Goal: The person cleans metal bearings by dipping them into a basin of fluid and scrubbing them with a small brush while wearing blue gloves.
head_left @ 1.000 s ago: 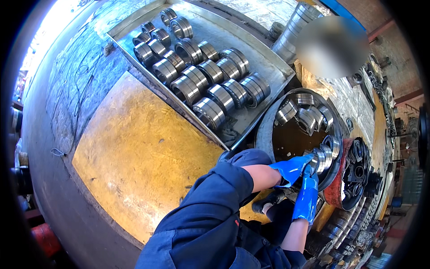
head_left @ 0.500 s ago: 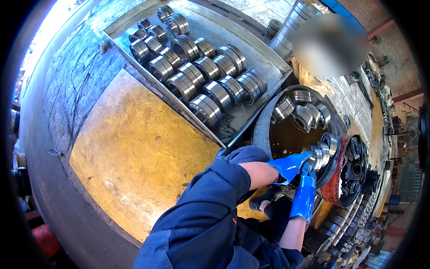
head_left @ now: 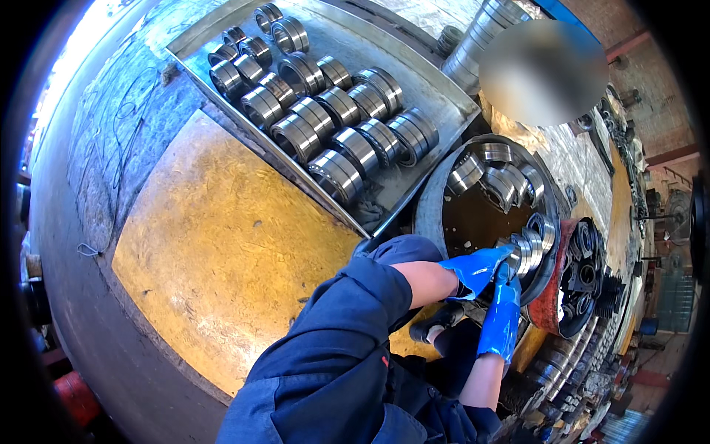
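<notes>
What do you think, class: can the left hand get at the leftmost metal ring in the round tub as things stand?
Probably yes: mostly brown liquid seems to lie between the left hand and the leftmost metal ring, though the hand looks busy at nearer rings.

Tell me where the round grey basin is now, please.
In the head view, the basin lies right of centre, between the metal tray and red container, with the left hand and right hand at its near side.
</notes>
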Demonstrator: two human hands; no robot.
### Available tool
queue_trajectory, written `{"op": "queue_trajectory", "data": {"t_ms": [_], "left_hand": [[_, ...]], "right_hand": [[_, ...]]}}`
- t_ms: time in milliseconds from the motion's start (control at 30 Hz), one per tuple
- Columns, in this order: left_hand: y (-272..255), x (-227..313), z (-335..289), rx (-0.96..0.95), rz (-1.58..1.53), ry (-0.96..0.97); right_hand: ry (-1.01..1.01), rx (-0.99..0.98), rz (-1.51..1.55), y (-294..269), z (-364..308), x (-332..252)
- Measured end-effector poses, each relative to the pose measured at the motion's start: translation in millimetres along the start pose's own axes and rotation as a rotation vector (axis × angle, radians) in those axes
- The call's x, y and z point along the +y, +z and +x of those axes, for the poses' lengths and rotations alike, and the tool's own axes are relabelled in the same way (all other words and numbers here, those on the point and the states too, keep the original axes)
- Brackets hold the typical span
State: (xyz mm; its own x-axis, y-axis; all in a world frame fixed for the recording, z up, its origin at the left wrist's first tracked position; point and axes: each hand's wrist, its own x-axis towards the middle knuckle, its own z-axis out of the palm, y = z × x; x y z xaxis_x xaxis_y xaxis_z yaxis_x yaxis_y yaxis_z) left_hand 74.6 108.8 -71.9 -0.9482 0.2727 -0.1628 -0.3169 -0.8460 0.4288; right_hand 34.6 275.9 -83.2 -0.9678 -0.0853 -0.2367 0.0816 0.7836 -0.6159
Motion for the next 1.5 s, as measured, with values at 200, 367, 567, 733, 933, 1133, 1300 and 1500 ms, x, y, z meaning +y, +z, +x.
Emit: {"op": "queue_trajectory", "data": {"t_ms": [200,367,567,733,933,1133,1300,1500], "left_hand": [[0,5,-2,-0.053,0.011,-0.097],[1,6,-3,-0.03,-0.004,-0.081],[-2,4,0,-0.042,-0.008,-0.099],[0,6,-2,-0.058,0.039,-0.061],[7,12,-8,-0.062,0.065,-0.039],[-1,-2,4,-0.03,-0.068,-0.113],[-6,-5,8,-0.043,-0.044,-0.065],[6,-2,5,-0.015,-0.069,-0.078]], "right_hand": [[-0.003,0.004,0.009,-1,-1,2],[-0.004,0.005,0.019,1,-2,4],[-0.007,0.0,0.028,1,-1,5],[-0.012,0.001,0.039,2,0,7],[-0.015,0.005,0.048,1,2,9],[-0.015,0.005,0.061,4,1,9],[-0.018,-0.005,0.069,5,1,10],[-0.013,-0.016,0.081,1,10,23]]}}
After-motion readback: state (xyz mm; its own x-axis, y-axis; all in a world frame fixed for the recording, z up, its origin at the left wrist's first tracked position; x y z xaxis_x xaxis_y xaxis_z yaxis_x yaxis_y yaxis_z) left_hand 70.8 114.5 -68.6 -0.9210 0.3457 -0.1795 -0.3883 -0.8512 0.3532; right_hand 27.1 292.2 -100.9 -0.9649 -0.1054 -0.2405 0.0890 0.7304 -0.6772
